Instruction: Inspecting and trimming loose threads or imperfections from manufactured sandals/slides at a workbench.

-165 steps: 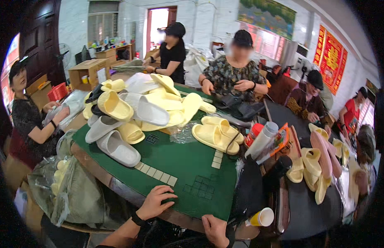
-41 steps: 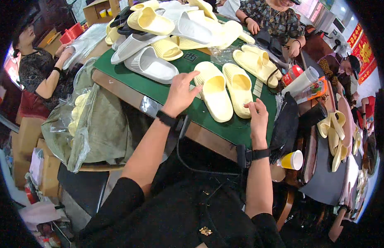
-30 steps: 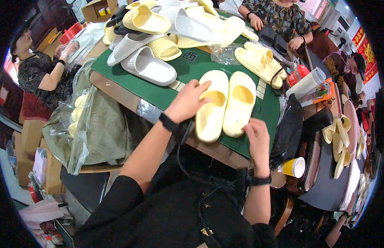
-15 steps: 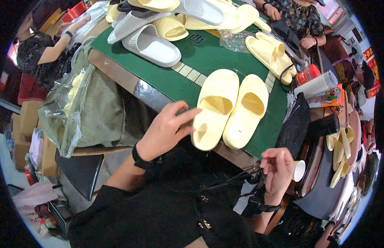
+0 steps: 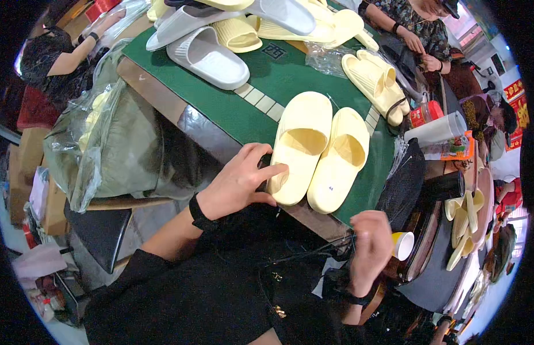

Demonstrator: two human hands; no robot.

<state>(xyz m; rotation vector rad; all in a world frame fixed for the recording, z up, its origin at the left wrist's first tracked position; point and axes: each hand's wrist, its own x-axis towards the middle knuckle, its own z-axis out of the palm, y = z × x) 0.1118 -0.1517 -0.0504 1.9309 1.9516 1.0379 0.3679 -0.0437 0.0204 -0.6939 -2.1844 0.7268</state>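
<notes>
While the pale yellow slipper pair (image 5: 321, 152) lay further up the green table (image 5: 232, 109) half a second ago, it now sits at the near edge, heels toward the person, and the view has dipped closer. Left hand (image 5: 241, 181) rests on the heel end of the left slipper (image 5: 298, 146), fingers spread loosely, index fingertip on its inner side, thumb low at the table edge; not clamped around it, just touching. Right slipper (image 5: 339, 161) lies just beside, touching its mate, with no hand on it. Right hand (image 5: 370, 250) has dropped below the table edge, well apart from the slippers, fingers curled narrow around thin dark cords; what exactly it pinches I cannot tell. Grey slippers (image 5: 206, 49) and more yellow ones (image 5: 373, 80) lie further back, paper cup (image 5: 402, 244) near right hand.
</notes>
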